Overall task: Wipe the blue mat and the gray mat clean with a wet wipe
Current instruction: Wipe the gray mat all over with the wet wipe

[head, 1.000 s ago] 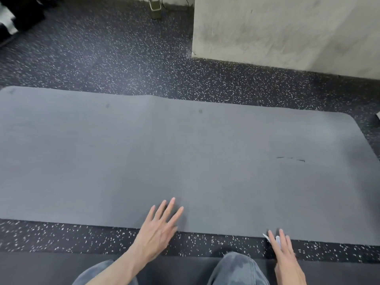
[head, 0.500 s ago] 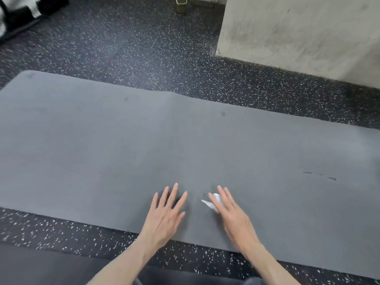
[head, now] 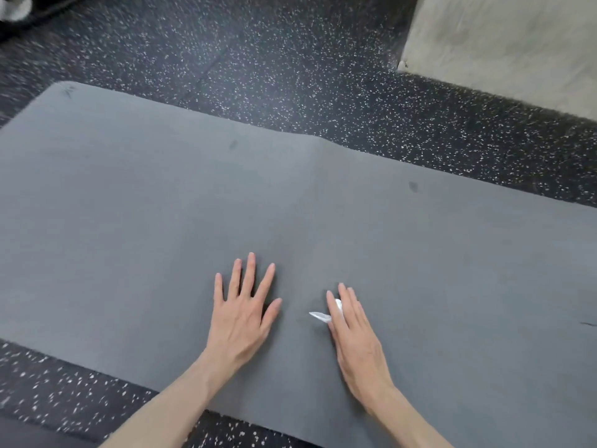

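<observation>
Head view: speckled floor (head: 290, 76) around gray mat (head: 129, 205)

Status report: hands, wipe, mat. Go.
Left hand flat on the gray mat, empty. Right hand pressing the wet wipe to the mat. Dark smudges farther out. Nothing in the way; blue mat out of view.

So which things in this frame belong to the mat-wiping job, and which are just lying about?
Job:
- gray mat
- wipe, pressed to the mat under the right hand
- left hand, flat on the mat

Lying about:
- speckled floor
- pale wall, top right
- dark and white thing, top left, too blurred to name

No blue mat shows.
</observation>
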